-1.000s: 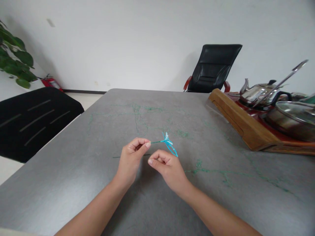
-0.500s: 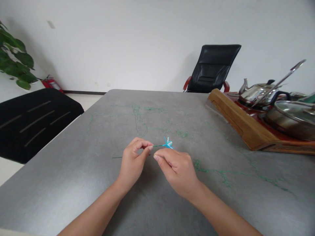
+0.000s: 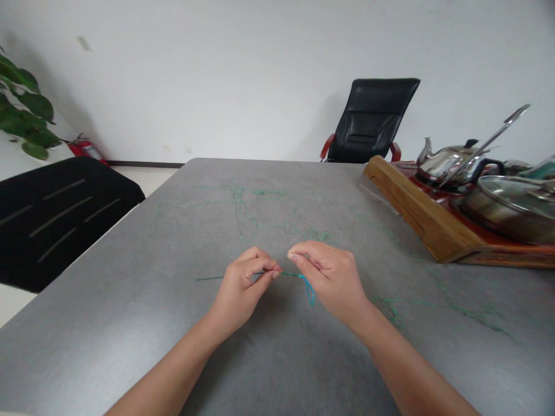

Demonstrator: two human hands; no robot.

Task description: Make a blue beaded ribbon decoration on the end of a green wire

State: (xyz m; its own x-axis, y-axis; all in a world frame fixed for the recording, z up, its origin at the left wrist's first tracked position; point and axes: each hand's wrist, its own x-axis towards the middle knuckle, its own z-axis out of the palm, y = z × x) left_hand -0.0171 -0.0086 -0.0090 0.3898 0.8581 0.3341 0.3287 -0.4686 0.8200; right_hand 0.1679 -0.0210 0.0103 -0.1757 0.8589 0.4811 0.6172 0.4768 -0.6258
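Note:
Over the grey table, my left hand (image 3: pixel 246 280) pinches a thin green flower stem (image 3: pixel 208 278) between thumb and fingertips. The stem juts out to the left of the hand and a short way to the right. At its right end are blue loops (image 3: pixel 309 292), like petals, partly covered by my right hand (image 3: pixel 332 274). The thumb and forefinger of that hand are pressed together just above the stem, apart from my left fingertips. Whatever is in this pinch is too fine to make out. Loose green thread (image 3: pixel 392 309) lies just right of my right hand.
More tangled green thread (image 3: pixel 238 196) is strewn across the grey table (image 3: pixel 130 323). A wooden tea tray (image 3: pixel 411 211) at the right bears a metal kettle (image 3: pixel 451 162) and a lidded pot (image 3: pixel 511 208). Black chairs (image 3: pixel 368 118) stand behind and at the left.
My right hand has moved up and right, away from my left fingertips. The stem has turned, so its blue loops now hang downward. My left hand has shifted slightly right, still pinching it.

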